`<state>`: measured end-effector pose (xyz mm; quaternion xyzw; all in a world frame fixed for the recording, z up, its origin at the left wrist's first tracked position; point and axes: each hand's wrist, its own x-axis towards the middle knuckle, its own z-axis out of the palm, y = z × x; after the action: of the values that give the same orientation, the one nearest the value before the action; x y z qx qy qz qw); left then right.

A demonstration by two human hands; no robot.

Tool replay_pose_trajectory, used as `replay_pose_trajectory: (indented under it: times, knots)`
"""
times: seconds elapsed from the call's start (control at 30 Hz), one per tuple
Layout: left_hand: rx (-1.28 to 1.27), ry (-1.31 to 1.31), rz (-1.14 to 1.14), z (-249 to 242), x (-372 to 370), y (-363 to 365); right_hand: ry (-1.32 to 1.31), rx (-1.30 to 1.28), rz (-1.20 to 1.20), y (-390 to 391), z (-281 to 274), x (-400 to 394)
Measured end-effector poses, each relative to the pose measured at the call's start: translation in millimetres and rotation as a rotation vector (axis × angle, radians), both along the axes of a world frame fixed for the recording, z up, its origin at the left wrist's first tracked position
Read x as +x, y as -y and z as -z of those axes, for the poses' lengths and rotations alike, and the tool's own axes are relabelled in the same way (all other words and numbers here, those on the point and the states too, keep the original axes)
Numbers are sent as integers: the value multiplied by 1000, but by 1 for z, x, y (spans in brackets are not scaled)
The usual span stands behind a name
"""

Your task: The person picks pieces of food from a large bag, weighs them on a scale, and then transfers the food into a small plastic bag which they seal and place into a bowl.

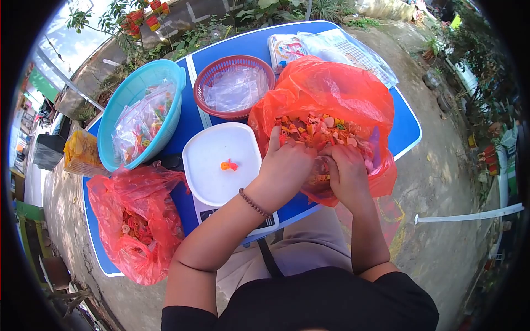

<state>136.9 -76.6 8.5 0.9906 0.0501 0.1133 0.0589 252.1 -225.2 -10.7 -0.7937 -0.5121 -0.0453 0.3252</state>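
Curling narrowly, the fingers of the right hand (349,170) hold what looks like a small clear plastic bag (320,172); the fingers of the left hand (290,163) bend beside it, 1 stretched out, their grip hidden from view. Both hands are at the near side of a large translucent red plastic bag (337,83), opened wide over a heap of small red, pink and yellow plastic pieces (317,129). To its left, 1 orange-and-pink plastic piece (229,165) lies on the square white tray (207,143) of a scale. Beyond are a round dark-red plastic basket (201,74) of clear bags and, further left, a larger light-blue plastic basket (171,124) of filled bags. Another red plastic bag (160,190) of pieces lies at the left on the blue, white-edged table (406,129).
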Motion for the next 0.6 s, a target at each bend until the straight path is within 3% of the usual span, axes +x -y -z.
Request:
replay_pose_trajectory:
  times: [0.17, 0.37, 0.6]
  knots:
    - [15, 11, -15, 6, 2, 1, -19, 27, -10, 0, -4, -2]
    - [-207, -48, 54, -18, -3, -14, -237, 138, -10, 1, -4, -5]
    - [-252, 18, 18, -26, -9, -36, -259, 169, -45, -1, -12, -12]
